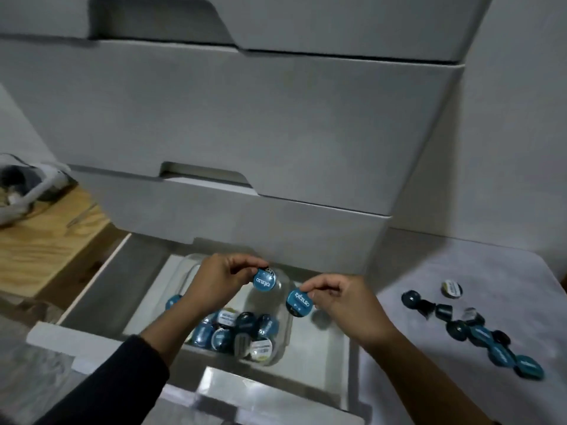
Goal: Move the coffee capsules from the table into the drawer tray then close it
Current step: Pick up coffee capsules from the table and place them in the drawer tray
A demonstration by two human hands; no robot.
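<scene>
Nearest the camera, the pulled-out drawer (322, 384) sits open below the person's forearms, and a clear plastic tray (283, 289) rests inside it so capsules can simply be dropped in from above. A cluster of capsules (242, 332) already fills the tray's near end, leaving the far end free, which is probably why both hands reach that way. The left hand (214, 283) pinches a blue capsule (265, 279) by its rim between thumb and fingertips, held over the tray's empty part. The right hand (343, 302) grips a second capsule (299, 303) the same way at the tray's right edge, label up; a rim pinch lets each one fall flat on release. To the right, on the white table (429, 286), a loose row of capsules (472, 329) waits, within easy reach of the right hand. Beyond, the closed drawers (245, 118) of the unit rise behind, so only the bottom one needs shutting at the end.
</scene>
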